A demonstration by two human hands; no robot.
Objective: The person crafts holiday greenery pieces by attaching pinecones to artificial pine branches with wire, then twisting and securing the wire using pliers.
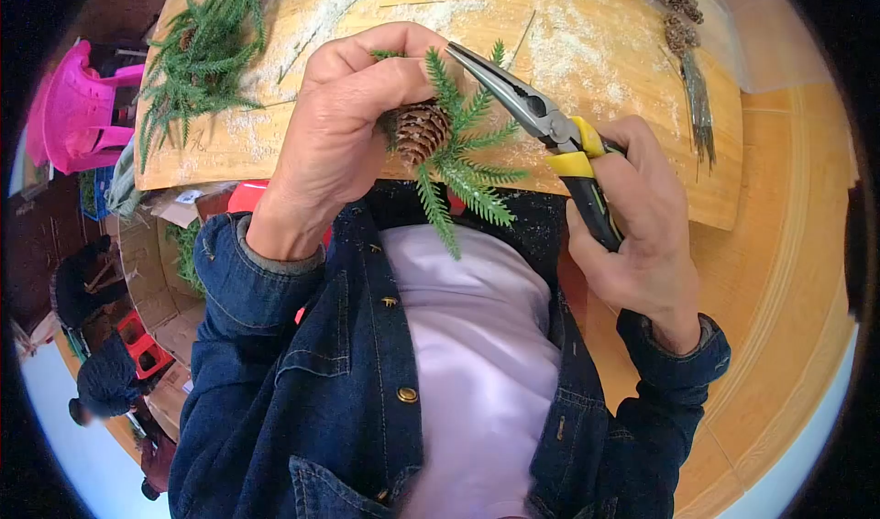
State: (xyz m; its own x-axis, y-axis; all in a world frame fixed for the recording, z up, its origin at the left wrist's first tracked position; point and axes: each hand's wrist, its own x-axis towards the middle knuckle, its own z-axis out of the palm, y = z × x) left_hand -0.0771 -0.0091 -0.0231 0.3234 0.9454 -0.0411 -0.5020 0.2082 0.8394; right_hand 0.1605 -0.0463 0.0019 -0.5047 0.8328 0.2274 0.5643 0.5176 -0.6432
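Observation:
A brown pine cone (pixel 422 135) with green artificial sprigs (pixel 467 175) fanning out beside it hangs from my left hand (pixel 344 120). The thumb and forefinger of that hand pinch the top of this bundle. Long-nose pliers (pixel 527 106) with yellow and black handles are in my right hand (pixel 642 216), its fingers wrapped round the handles. The pliers' tip touches or nearly touches the left fingertips, above the sprigs; whether the jaws hold anything is too small to tell.
The wooden table (pixel 610 125) bears white flakes. Green sprigs (pixel 206 56) lie at its left, pine cones (pixel 674 1) and thin wires (pixel 698 111) at its right. A pink chair (pixel 78 115), a cardboard box (pixel 151 267) and a person (pixel 110 377) are at the left.

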